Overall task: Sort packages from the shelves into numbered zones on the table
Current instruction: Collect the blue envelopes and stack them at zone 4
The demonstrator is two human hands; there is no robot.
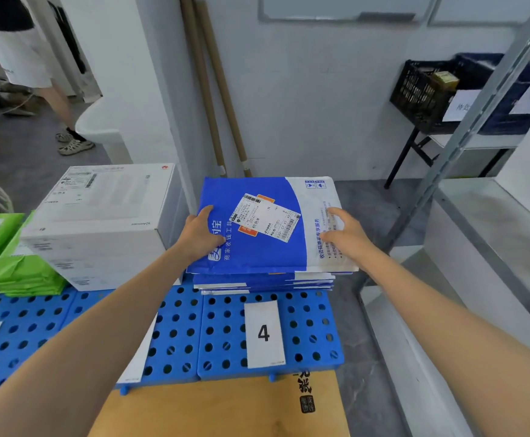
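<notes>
Head | blue mailer (266, 222) atop stack (263, 280) | left hand (199, 234), right hand (345, 234): fingers (336, 212) apart, pressing its top

Blue perforated table (191, 316) bears a mailer stack (263, 280), white box (99, 222), green bags (14, 272) and a "4" card (264, 334)

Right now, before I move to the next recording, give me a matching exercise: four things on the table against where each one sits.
Things:
1. blue-and-white mailer
2. white carton
3. green mailers
4. "4" label

Places:
A. far left of the view
B. flat on the blue perforated mat, in front of the stack
C. top of the stack, at the left hand and right hand
D. between the green mailers and the stack

Pairs: 1-C, 2-D, 3-A, 4-B
</notes>
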